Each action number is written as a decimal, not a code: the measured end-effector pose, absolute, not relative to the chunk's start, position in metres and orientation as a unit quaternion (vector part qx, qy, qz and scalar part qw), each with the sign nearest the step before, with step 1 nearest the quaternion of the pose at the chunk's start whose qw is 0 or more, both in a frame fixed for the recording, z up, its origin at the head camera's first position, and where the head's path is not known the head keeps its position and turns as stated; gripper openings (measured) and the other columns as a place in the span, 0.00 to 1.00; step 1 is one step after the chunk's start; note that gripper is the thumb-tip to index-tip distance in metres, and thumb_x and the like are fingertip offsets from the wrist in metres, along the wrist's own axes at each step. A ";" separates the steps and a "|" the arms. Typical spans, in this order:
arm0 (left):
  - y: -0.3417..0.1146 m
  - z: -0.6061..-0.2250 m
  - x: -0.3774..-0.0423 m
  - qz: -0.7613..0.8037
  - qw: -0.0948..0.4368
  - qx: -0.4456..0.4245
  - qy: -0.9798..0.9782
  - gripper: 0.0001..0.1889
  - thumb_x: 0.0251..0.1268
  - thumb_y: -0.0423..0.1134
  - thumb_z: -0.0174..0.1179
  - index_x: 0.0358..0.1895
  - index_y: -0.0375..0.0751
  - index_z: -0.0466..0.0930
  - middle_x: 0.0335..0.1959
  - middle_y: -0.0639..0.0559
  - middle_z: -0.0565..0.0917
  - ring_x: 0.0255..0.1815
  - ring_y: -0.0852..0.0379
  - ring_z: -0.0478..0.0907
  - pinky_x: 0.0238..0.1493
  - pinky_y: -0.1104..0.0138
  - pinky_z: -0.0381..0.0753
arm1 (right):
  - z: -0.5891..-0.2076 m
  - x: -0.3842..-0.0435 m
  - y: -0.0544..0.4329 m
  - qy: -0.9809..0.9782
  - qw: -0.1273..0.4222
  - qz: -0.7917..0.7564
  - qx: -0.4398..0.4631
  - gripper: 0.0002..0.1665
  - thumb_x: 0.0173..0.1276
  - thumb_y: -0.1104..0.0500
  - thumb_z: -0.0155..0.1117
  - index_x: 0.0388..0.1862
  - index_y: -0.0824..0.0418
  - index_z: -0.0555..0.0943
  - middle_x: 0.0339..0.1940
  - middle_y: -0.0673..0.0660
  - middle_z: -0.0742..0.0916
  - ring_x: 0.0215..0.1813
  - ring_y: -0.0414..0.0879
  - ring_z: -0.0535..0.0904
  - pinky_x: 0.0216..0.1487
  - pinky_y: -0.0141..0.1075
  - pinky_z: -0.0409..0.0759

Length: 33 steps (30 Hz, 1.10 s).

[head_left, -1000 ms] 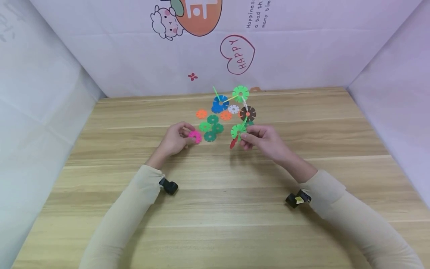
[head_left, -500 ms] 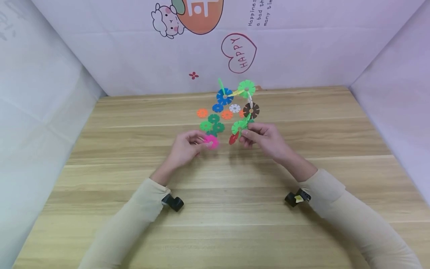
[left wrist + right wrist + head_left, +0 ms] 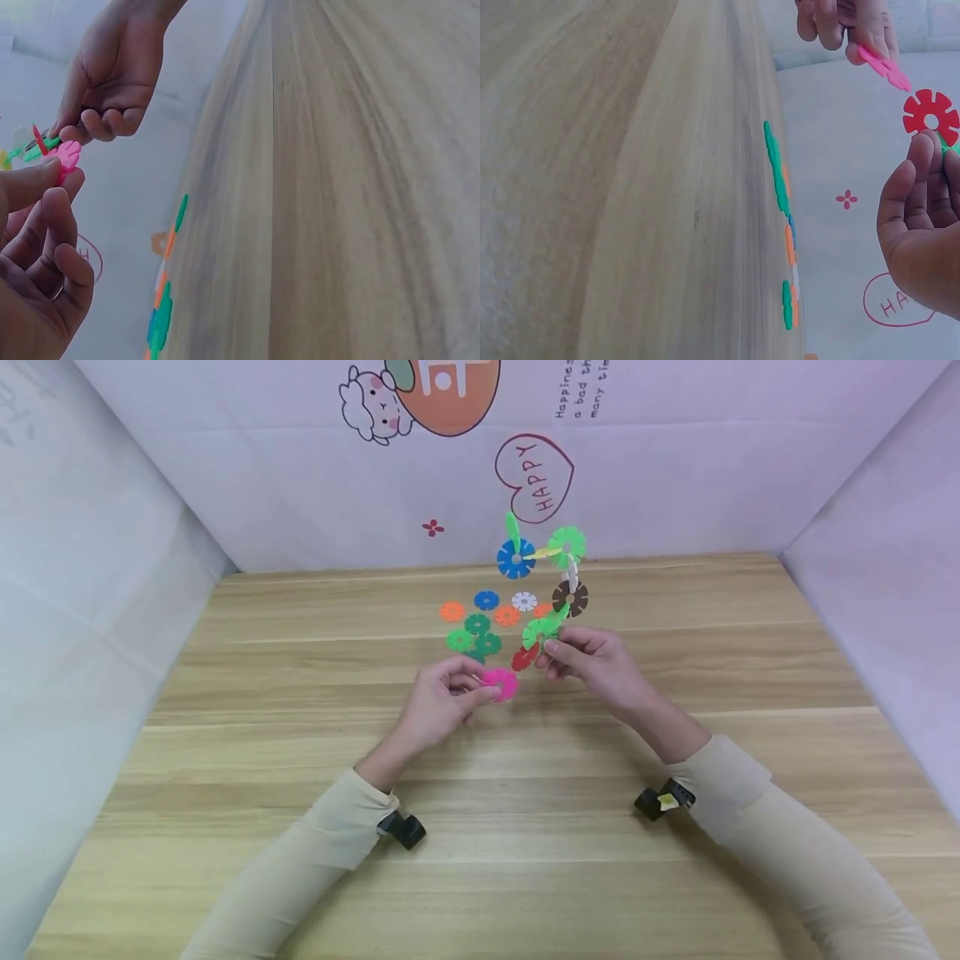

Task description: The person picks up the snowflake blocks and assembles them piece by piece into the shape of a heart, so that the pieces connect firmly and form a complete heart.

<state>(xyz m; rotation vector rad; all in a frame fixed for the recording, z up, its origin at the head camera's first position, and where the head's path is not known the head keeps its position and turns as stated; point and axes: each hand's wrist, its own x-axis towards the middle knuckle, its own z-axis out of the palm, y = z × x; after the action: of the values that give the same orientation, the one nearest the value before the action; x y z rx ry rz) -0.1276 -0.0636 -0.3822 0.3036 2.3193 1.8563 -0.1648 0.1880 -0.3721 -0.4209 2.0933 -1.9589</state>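
My left hand [image 3: 442,697] pinches a pink notched plastic disc [image 3: 501,685] between thumb and fingers. Opposite it, my right hand [image 3: 603,668] grips a light green disc [image 3: 537,633] at the near end of a linked chain. That chain curves up and back through a brown disc [image 3: 570,598], a white one, another light green disc [image 3: 567,547], a yellow one and a blue disc [image 3: 516,558]. A red disc [image 3: 931,112] sticks out from the held end, close to the pink disc but apart from it in the right wrist view.
Loose discs lie flat behind my hands: orange [image 3: 452,612], blue [image 3: 486,600], white [image 3: 524,602] and several green [image 3: 477,625]. The wooden table [image 3: 480,860] meets a printed white backdrop [image 3: 300,493] at its rear edge. Similar white sheets stand at both sides.
The left hand has moved right and nearer with the pink disc, towards the red one. The right hand has lifted the chain slightly, and its far end has swung up and right.
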 end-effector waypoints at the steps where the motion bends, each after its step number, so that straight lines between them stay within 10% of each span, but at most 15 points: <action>1: -0.063 -0.381 -0.127 0.619 0.076 0.101 0.775 0.08 0.67 0.32 0.71 0.46 0.36 0.85 0.34 0.29 0.86 0.17 0.56 0.72 0.20 0.71 0.69 | -0.372 -0.165 0.188 0.717 0.121 -0.671 -0.144 0.11 0.83 0.62 0.57 0.45 0.68 0.83 0.37 0.51 0.89 0.38 0.42 0.84 0.46 0.33 0.86; 33: -0.052 -0.377 -0.125 0.606 0.054 0.097 0.788 0.06 0.65 0.25 0.69 0.41 0.34 0.84 0.29 0.42 0.86 0.22 0.57 0.75 0.22 0.73 0.72 | -0.368 -0.163 0.175 0.765 0.101 -0.620 -0.142 0.13 0.81 0.64 0.60 0.45 0.74 0.85 0.32 0.51 0.89 0.34 0.42 0.83 0.46 0.42 0.88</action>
<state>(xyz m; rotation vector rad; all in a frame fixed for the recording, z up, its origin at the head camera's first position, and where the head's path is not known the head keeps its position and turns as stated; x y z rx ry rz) -0.1251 -0.0518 -0.3769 0.2962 2.3934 1.8410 -0.1627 0.1748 -0.3684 -0.4204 2.2608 -1.8319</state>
